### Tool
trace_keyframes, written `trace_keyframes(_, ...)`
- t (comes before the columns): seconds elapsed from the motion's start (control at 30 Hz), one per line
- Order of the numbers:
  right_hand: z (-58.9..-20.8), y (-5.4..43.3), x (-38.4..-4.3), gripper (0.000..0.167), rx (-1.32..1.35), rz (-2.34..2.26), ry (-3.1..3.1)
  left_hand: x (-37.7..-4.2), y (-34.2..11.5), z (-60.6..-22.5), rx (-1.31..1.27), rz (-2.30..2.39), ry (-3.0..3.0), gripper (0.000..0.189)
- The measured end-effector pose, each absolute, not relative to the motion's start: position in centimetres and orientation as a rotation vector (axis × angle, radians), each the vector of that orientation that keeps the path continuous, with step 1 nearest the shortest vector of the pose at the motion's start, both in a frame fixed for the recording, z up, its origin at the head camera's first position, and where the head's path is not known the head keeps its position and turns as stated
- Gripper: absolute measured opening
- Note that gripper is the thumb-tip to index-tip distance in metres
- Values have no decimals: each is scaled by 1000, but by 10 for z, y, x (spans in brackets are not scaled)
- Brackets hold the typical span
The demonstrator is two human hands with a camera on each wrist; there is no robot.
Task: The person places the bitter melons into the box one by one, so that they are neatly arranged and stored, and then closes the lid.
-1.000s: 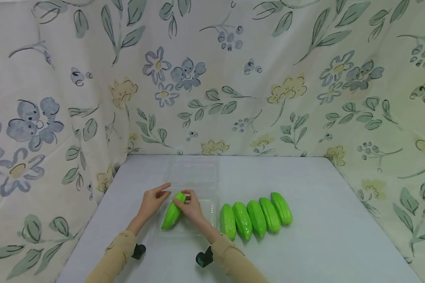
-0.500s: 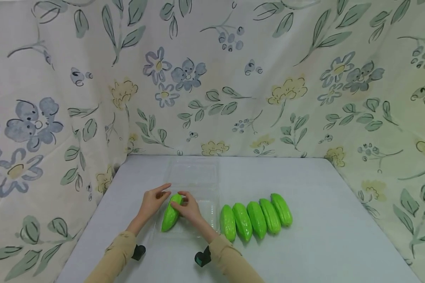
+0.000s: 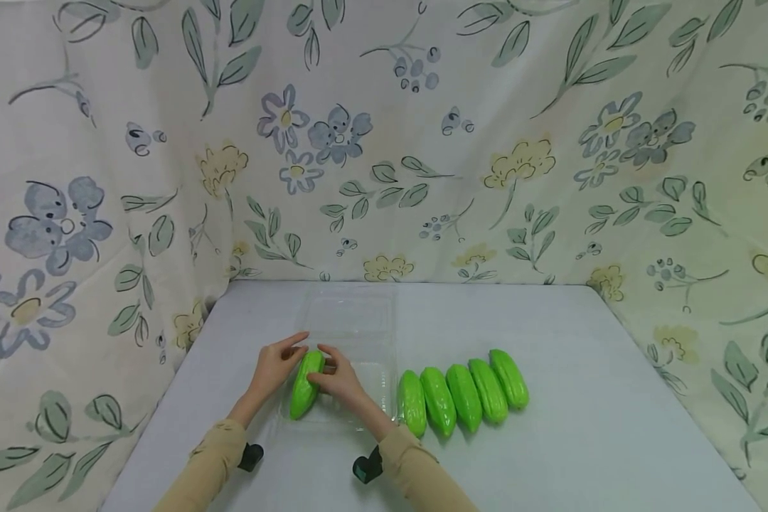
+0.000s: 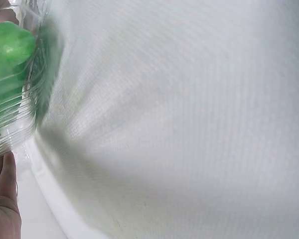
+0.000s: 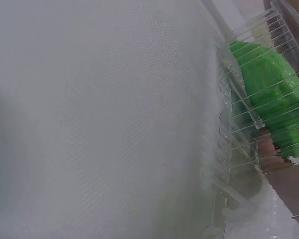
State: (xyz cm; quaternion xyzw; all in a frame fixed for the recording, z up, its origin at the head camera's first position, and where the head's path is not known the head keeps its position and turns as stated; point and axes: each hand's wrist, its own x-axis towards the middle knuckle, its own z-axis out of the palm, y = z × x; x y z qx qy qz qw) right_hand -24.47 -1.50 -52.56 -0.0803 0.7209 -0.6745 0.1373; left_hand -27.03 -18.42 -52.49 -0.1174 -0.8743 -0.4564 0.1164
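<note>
A bright green, bumpy bitter melon (image 3: 304,391) stands in the left part of a clear plastic clamshell box (image 3: 374,380), its upper end leaning right. My right hand (image 3: 342,377) pinches it near the upper end, thumb on the near side and fingers beyond. My left hand (image 3: 275,366) rests at the box's left edge, its index finger stretched forward. In the left wrist view, straight fingers (image 4: 8,177) touch the box's outer wall, and the melon (image 4: 10,47) shows through the plastic. Through the ribbed wall in the right wrist view, the melon (image 5: 271,87) appears beside the hand.
Several more green bitter melons (image 3: 464,395) lie in a slanting row on the white table (image 3: 582,441), right of the box. The clear lid (image 3: 348,313) lies folded back behind the box. A floral cloth (image 3: 384,142) hangs behind and at both sides.
My right hand has moved the bitter melon a little left, toward the box's left wall, and turned it more upright. The left hand has stayed in place.
</note>
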Motion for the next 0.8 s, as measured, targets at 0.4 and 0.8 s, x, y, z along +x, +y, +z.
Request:
trace_keyframes(0.4,-525,-14,-244,60,-217,-1976,2101,-270,-185,-525,-350,-1349,-2548,35)
trace_keyframes(0.8,-525,-14,-241,62,-232,-1904,2182,-270,-186,-525,-365,-1338,-2541,34)
